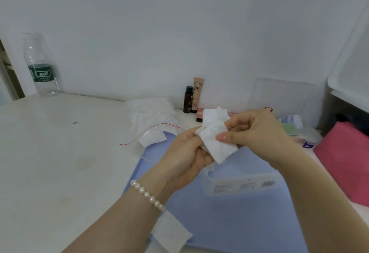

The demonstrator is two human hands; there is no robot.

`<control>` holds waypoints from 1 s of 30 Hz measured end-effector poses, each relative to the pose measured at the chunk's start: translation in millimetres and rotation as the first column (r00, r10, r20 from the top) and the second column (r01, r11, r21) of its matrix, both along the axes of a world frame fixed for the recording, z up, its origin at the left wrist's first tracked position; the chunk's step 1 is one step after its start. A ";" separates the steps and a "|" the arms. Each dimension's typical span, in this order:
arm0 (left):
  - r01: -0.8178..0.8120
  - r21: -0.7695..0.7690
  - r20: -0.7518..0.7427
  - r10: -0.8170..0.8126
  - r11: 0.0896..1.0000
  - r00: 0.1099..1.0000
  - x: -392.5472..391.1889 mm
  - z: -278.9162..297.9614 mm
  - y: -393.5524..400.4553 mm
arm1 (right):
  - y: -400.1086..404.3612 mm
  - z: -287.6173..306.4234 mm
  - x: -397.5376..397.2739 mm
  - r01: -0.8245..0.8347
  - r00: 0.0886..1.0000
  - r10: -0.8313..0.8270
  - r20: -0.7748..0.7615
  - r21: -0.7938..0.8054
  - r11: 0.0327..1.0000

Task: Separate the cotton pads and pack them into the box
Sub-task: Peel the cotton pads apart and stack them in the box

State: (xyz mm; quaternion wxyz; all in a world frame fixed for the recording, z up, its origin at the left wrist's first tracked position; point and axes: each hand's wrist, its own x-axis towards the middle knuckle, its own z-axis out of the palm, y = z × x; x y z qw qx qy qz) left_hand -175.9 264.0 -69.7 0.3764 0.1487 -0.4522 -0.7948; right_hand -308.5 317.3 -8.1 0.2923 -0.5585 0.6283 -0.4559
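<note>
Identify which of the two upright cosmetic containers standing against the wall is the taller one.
The beige tube marked BB is taller. The dark brown bottle with a black cap stands just to its left and reaches lower on the wall.

White cotton pads (214, 132), blue mat (229, 222)

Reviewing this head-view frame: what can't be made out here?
- How many cotton pads the left hand and right hand grip: bunched together, fingers cover them.
- Inside of the clear box: hidden behind hands and pads.
- Box label text: too small, blurred.
- Loose pad: partly under the left forearm.
- Items behind the right hand: hidden.
</note>
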 end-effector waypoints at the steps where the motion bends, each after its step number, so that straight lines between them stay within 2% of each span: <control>1: 0.002 0.015 -0.005 -0.002 1.000 1.000 0.0 0.3 -0.3 | -1.5 -1.8 0.6 0.017 1.000 -0.017 -0.012 -0.016 1.000; 8: 0.050 0.071 -0.028 -0.048 0.996 0.998 1.9 1.3 0.6 | -5.0 -6.9 2.0 0.037 0.997 -0.042 -0.059 -0.094 0.995; 13: 0.057 0.166 -0.056 -0.049 0.984 0.997 0.7 1.0 0.4 | -9.6 -12.4 2.4 0.073 0.981 -0.094 -0.172 -0.122 0.990; 17: 0.058 0.181 -0.068 -0.046 0.982 0.997 0.9 -0.1 0.2 | -10.6 -16.0 5.1 0.089 0.931 -0.147 -0.334 -0.182 0.979; 22: 0.092 0.204 -0.097 -0.073 0.975 0.993 4.8 1.1 -2.3 | -7.4 -14.6 5.5 -0.009 0.893 -0.116 -0.436 -0.274 0.962; 25: 0.088 0.206 -0.082 -0.073 0.975 0.994 7.9 0.9 -4.9 | -3.4 -12.6 3.6 -0.085 0.905 -0.036 -0.423 -0.263 0.961; 30: 0.058 0.267 -0.052 -0.045 0.962 0.998 8.5 -1.1 -8.3 | -2.8 -11.4 -6.0 -0.133 0.950 0.061 -0.306 -0.223 0.966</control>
